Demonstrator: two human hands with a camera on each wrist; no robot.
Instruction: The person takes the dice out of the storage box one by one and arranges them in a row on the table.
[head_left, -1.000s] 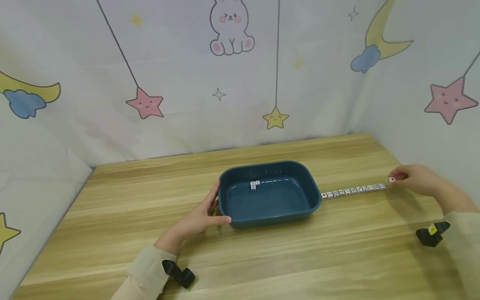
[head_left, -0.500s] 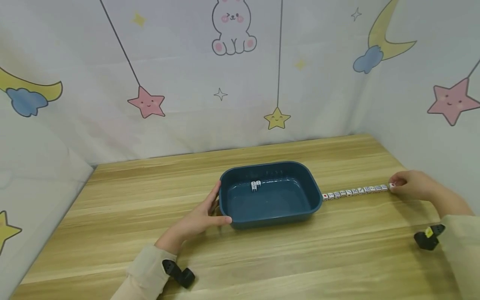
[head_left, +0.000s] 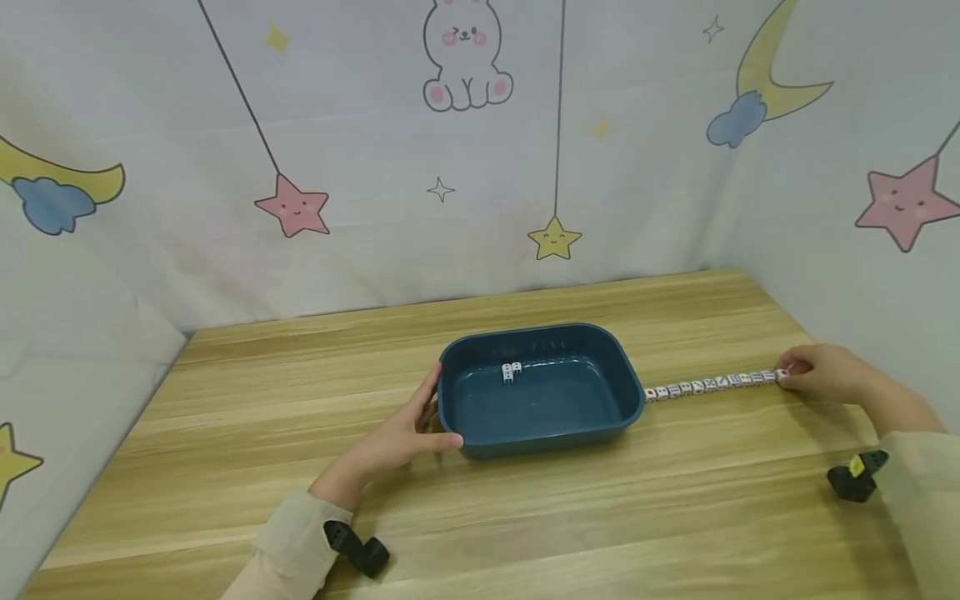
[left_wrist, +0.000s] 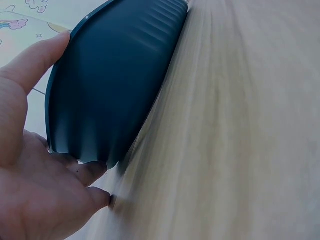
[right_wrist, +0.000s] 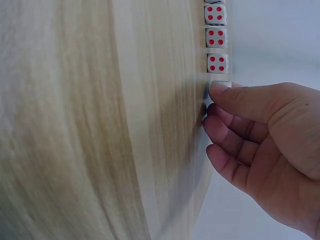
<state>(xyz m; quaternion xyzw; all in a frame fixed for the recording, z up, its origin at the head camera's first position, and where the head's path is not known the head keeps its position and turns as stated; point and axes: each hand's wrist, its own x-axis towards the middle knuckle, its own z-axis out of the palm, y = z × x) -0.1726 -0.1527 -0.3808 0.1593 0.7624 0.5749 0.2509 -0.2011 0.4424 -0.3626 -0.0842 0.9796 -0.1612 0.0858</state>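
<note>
Item 1, nearest you: two black wrist straps, one at your left cuff (head_left: 358,547), one at your right cuff carrying a small yellow tag (head_left: 857,473); any writing on the tag is too small to read.

Item 2: wooden table (head_left: 225,433), pale grain, bearing everything below.

Item 3: your left hand (head_left: 390,442). Fingers nearly straight, laid flat against the left end wall of the basin, thumb along its near corner. It holds nothing closed in; it only steadies the basin. In the left wrist view the thumb lies along the rim and the fingers sit under the outer curve.

Item 4: blue plastic basin (head_left: 480,437), just right of your left hand. Raised lettering on the inside of the far wall, not readable. Two white dice (head_left: 511,372) sit side by side inside, toward the far left of the floor.

Item 5: row of white dice (head_left: 712,384), running from the basin's right end out to your right hand. The right wrist view shows faces of four red pips.

Item 6: your right hand (head_left: 821,372). Fingertips curled onto the last die (right_wrist: 218,84) at the row's outer end, pinching it as it rests on the table.

Item 7, farthest: cloth backdrop (head_left: 360,125) printed with stars, moons, clouds and a rabbit; no words on it.
</note>
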